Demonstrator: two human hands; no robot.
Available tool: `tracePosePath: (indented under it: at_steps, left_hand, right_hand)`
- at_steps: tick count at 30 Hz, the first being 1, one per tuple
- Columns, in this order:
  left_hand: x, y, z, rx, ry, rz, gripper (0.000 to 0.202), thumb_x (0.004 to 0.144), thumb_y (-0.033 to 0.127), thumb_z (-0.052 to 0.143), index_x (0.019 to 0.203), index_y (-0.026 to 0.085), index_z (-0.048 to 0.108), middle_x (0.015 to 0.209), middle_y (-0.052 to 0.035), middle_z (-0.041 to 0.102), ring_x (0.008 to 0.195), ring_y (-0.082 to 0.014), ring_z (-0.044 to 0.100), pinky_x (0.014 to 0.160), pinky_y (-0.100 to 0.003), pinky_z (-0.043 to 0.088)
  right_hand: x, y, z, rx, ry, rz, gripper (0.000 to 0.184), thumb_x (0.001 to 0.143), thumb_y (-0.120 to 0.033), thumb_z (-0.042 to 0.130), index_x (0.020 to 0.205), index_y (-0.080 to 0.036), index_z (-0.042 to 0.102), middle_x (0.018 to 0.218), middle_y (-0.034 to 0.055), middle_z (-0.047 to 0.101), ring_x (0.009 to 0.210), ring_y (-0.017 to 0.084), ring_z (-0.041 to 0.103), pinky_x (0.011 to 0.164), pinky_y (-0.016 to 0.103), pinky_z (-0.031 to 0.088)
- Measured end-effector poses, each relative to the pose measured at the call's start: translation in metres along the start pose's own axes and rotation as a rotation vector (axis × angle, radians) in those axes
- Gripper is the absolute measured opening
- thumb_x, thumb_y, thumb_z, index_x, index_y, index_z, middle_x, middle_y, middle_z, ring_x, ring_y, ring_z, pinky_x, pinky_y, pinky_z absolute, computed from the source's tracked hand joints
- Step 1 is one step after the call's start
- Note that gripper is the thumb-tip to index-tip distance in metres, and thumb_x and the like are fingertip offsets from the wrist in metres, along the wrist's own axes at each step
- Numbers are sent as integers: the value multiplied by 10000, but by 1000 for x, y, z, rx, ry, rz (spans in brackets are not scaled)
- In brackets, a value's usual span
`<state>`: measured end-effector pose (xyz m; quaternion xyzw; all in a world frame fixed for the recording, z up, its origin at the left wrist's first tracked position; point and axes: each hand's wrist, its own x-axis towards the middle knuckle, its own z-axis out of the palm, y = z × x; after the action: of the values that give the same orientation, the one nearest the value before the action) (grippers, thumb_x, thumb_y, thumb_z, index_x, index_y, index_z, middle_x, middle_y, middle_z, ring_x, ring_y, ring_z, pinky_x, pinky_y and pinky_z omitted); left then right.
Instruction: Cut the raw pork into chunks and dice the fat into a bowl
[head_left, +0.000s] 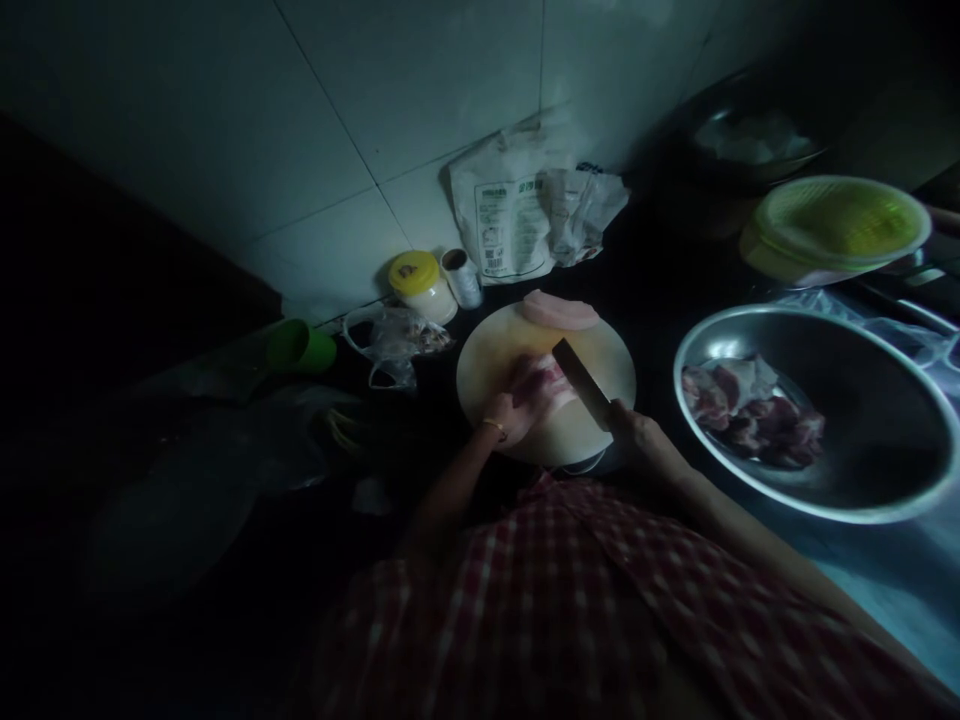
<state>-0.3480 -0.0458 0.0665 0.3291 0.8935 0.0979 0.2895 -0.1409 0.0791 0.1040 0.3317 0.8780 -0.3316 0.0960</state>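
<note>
A round pale cutting board [491, 355] lies on the dark counter in front of me. My left hand [517, 405] presses down on a piece of raw meat [553, 380] in the board's middle, fingers curled on it. My right hand [634, 430] is closed round the handle of a cleaver [581, 380], whose blade rests across the meat. A pale slab of meat [560, 310] sits at the board's far edge.
A large steel bowl [862, 480] with cut meat pieces [750, 410] stands to the right. Behind it are a yellow-green colander [840, 225] and a dark pot [750, 140]. At the tiled wall stand a white bag [510, 215], a yellow-lidded jar [420, 285] and a green cup [300, 347].
</note>
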Motion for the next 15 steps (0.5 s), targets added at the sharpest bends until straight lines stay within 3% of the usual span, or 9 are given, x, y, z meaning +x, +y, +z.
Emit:
tracePosePath:
  at_steps: [3, 7, 11, 13, 15]
  left_hand:
    - [-9, -12, 3, -41, 39, -61, 473, 841, 500, 467, 1041, 121, 666, 940, -151, 652, 938, -255, 606, 767, -298, 440]
    - [1, -14, -2, -57, 152, 62, 358, 853, 392, 487, 1051, 143, 652, 962, -127, 647, 928, -230, 599, 821, -307, 430]
    - [27, 2, -24, -31, 300, 119, 587, 729, 516, 617, 1126, 87, 570, 1096, -178, 575, 1061, -324, 502, 927, -443, 352]
    - [44, 14, -38, -76, 195, 275, 669, 647, 529, 685, 1145, 107, 540, 1102, -149, 573, 1028, -293, 512, 905, -403, 375]
    - [62, 24, -49, -139, -52, 390, 536, 626, 475, 716, 1020, 131, 601, 931, -81, 631, 841, -203, 569, 777, -304, 436]
  right_hand:
    - [6, -14, 0, -21, -33, -29, 384, 850, -337, 202, 1027, -105, 453, 864, 20, 503, 556, -97, 173, 568, 66, 111]
    - [22, -19, -9, -149, 8, -105, 382, 843, -306, 204, 1041, -105, 462, 919, 29, 501, 570, -93, 143, 574, 74, 83]
    - [30, -4, -24, -201, 94, -114, 404, 837, -309, 210, 1022, -60, 469, 824, 48, 489, 536, -83, 120, 551, 105, 73]
    - [27, 6, -28, -155, 108, -89, 398, 828, -311, 224, 991, -46, 472, 770, 48, 478, 520, -80, 138, 538, 108, 78]
    - [20, 15, -28, -97, 117, -87, 395, 821, -326, 230, 944, -39, 472, 741, 48, 471, 518, -78, 183, 529, 94, 101]
